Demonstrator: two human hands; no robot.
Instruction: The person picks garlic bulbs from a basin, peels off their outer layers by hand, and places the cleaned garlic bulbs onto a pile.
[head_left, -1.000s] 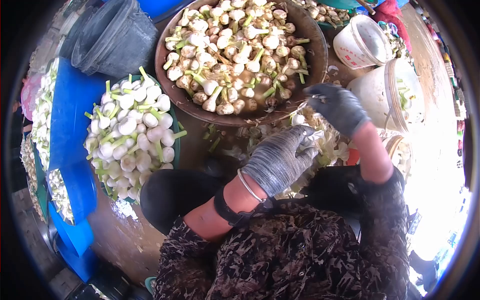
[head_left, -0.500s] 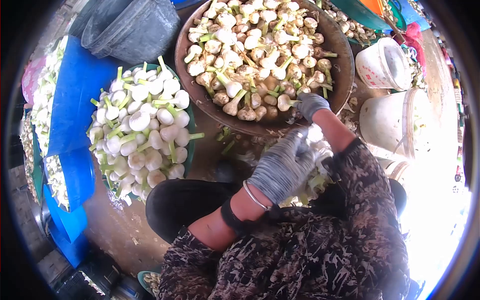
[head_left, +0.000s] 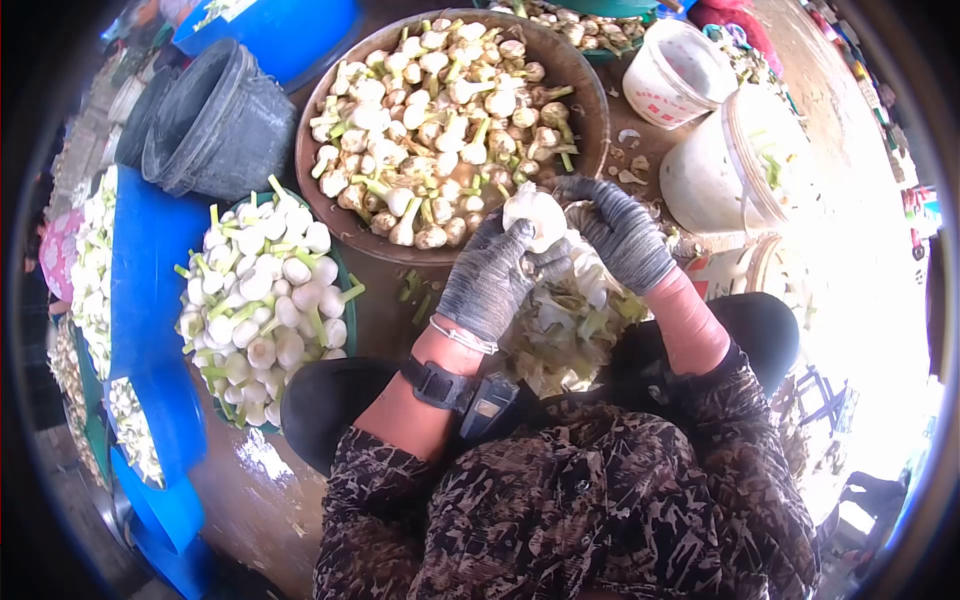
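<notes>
My left hand [head_left: 492, 275], in a grey glove, is closed round a white garlic bulb [head_left: 537, 217] above the lap. Beside it my right hand [head_left: 622, 235], gloved too, has its fingers bent at the bulb's right side; what they pinch is too small to make out. Just beyond both hands stands a wide brown basin [head_left: 606, 120] of unpeeled, soiled bulbs with short green stems. Clean white bulbs [head_left: 262, 300] are heaped in a green tub on the left. Loose peelings [head_left: 565, 330] lie beneath my hands, between the knees.
Dark grey buckets [head_left: 215, 125] stand at the back left, near blue containers [head_left: 150, 270] by more garlic. To the right are a white tub [head_left: 678, 75] with red marks and a larger white bucket [head_left: 715, 170]. Scraps lie on the floor around the basin.
The view has shifted. My right hand has come back from the basin's edge towards my left hand, and a white bulb now shows between them.
</notes>
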